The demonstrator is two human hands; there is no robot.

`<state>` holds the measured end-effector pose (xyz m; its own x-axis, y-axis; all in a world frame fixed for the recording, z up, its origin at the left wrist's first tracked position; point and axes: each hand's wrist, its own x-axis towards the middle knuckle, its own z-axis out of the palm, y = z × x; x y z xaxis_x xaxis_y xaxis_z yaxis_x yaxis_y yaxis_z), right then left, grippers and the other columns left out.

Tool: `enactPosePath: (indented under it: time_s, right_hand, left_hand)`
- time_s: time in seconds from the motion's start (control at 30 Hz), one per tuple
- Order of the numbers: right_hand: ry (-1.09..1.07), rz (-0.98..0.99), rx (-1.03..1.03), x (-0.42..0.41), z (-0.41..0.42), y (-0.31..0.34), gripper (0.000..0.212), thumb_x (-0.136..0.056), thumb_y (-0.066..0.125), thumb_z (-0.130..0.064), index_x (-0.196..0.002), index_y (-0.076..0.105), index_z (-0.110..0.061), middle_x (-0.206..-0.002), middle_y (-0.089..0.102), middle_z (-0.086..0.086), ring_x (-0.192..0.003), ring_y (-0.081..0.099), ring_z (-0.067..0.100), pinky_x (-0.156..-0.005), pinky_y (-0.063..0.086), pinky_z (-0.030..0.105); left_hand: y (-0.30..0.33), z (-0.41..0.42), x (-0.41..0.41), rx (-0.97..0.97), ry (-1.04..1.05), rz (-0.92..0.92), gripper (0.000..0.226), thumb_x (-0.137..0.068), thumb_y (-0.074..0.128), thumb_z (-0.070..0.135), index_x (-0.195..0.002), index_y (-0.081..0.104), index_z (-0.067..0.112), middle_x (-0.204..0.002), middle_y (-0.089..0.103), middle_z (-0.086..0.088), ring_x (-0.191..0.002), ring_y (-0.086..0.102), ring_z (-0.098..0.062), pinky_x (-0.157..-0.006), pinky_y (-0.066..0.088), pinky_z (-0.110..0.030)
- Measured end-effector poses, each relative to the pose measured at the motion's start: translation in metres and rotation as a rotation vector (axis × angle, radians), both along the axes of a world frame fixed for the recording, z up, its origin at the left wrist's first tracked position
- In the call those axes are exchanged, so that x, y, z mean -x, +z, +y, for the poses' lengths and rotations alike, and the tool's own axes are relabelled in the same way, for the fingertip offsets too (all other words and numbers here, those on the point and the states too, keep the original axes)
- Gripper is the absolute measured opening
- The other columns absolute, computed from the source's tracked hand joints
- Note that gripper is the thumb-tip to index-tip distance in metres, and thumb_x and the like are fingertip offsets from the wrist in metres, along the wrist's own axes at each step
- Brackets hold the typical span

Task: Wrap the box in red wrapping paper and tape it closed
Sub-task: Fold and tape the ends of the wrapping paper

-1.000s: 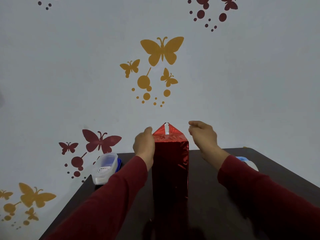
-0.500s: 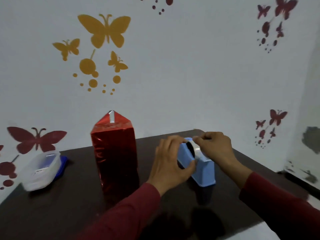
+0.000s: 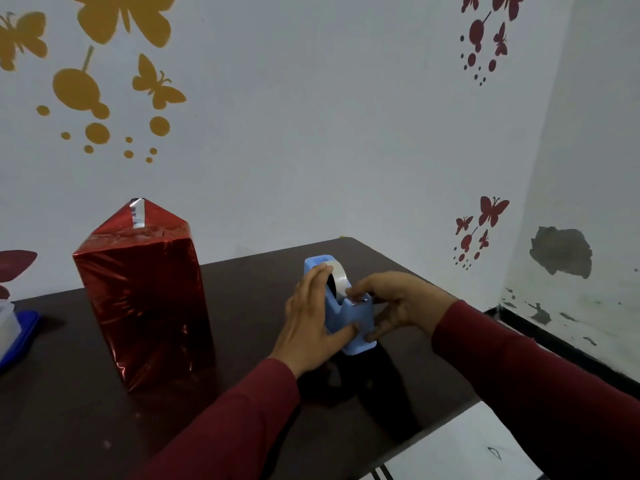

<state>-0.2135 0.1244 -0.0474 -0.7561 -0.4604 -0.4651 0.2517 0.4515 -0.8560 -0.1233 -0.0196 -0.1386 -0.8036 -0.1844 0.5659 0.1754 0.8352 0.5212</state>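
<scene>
— Head view: where are the hands sitting?

— Both are working at the blue tape dispenser (image 3: 349, 315) on the dark table (image 3: 242, 306). The left hand (image 3: 311, 323) is lying flat against its left side, fingers straight and pressed together, thumb hooking round the lower front. The right hand (image 3: 394, 306) is pinching at the tape roll (image 3: 337, 277) just above the cutter, its other fingers curling loosely down the dispenser's right side.

— And the box?

— The red-wrapped box (image 3: 145, 306) is standing upright well to the left of the left hand's fingers, touching neither hand — its top flap is rising to a point, carrying a strip of tape (image 3: 137, 213).

— Anything beyond it?

— A blue-and-white container (image 3: 14, 334) is showing at the table's far left edge.
</scene>
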Motion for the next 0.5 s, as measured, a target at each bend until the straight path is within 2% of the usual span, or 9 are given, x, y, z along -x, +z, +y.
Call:
enactPosePath:
  time_s: [0.1,0.23,0.3,0.37,0.43,0.5]
  right_hand:
    - [-0.017,-0.038,0.060,0.000,-0.003,0.007,0.016,-0.098,0.066,-0.014,-0.104,0.070,0.001,-0.127,0.059,0.013,-0.117,0.059,0.043,-0.075,0.058,0.069]
    - [-0.100,-0.078,0.246,-0.004,-0.004,0.005,0.016,-0.103,0.057,-0.014,-0.098,0.070,-0.005,-0.108,0.066,0.009,-0.104,0.060,0.036,-0.093,0.042,0.077]
    - [-0.147,-0.064,0.310,-0.005,-0.003,-0.001,0.012,-0.095,0.065,-0.013,-0.100,0.073,-0.006,-0.118,0.068,0.013,-0.111,0.061,0.039,-0.091,0.041,0.081]
    - [-0.202,-0.024,0.355,-0.008,0.001,-0.009,0.018,-0.088,0.070,-0.011,-0.104,0.074,-0.003,-0.122,0.070,0.015,-0.110,0.066,0.041,-0.086,0.044,0.080]
    - [-0.261,0.035,0.403,-0.015,0.008,-0.018,0.020,-0.086,0.070,-0.005,-0.105,0.074,0.001,-0.115,0.074,0.015,-0.108,0.069,0.044,-0.080,0.053,0.070]
    - [-0.276,0.072,0.451,-0.022,0.015,-0.026,0.018,-0.086,0.070,-0.002,-0.103,0.073,0.005,-0.108,0.075,0.023,-0.109,0.069,0.049,-0.074,0.056,0.064]
  left_hand:
    - [0.000,0.000,0.001,-0.003,-0.007,-0.012,0.098,-0.084,0.069,0.058,-0.160,0.014,0.032,-0.165,0.012,0.017,-0.150,0.021,-0.009,-0.115,0.018,-0.033]
    - [-0.002,-0.001,0.004,0.004,-0.021,-0.022,0.103,-0.081,0.067,0.061,-0.161,0.010,0.033,-0.167,0.011,0.014,-0.152,0.018,-0.009,-0.119,0.018,-0.036]
    - [-0.004,-0.003,0.005,0.005,-0.025,-0.026,0.105,-0.079,0.067,0.060,-0.162,0.008,0.033,-0.168,0.008,0.015,-0.153,0.015,-0.010,-0.120,0.016,-0.037]
    - [-0.005,-0.003,0.005,-0.006,-0.027,-0.029,0.105,-0.078,0.065,0.061,-0.162,0.007,0.034,-0.168,0.006,0.016,-0.154,0.013,-0.009,-0.121,0.015,-0.037]
    - [-0.004,-0.003,0.005,-0.004,-0.025,-0.029,0.105,-0.076,0.061,0.064,-0.162,0.007,0.033,-0.168,0.007,0.016,-0.153,0.013,-0.008,-0.121,0.016,-0.036]
    - [-0.004,-0.003,0.005,0.014,-0.026,-0.022,0.105,-0.076,0.060,0.064,-0.161,0.008,0.032,-0.168,0.009,0.014,-0.152,0.015,-0.007,-0.120,0.018,-0.037]
